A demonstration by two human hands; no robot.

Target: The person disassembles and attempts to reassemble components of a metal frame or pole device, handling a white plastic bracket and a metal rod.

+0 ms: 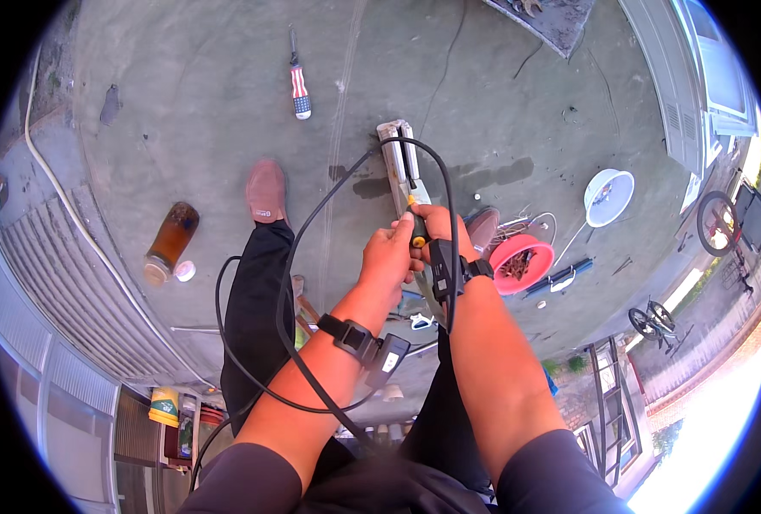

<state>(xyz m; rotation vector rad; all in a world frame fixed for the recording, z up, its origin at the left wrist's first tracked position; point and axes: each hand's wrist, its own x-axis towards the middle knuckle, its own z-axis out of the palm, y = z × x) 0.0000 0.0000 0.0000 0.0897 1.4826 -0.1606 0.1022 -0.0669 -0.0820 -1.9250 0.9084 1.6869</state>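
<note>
Both of my hands meet in the middle, over a long pale bar (pixel 392 156) with a dark lengthwise slot. Between them is a small dark-handled tool with yellow ends (pixel 418 233), which looks like a screwdriver; its tip is hidden. My left hand (pixel 386 255) is closed, its thumb pressed along the handle. From the other side, my right hand (pixel 439 224) curls its fingers against the same handle. A black cable (pixel 299 227) loops around and across my forearms. Each wrist wears a strapped black device.
A screwdriver with a flag-patterned handle (pixel 300 92) lies ahead. Left, a jar of brown liquid (pixel 173 236) lies beside a pale lid (pixel 185 271). Right are a pink bowl (pixel 545 256) of small parts, a white basin (pixel 627 199) and a dark blue tool (pixel 560 278). My shoes flank the bar.
</note>
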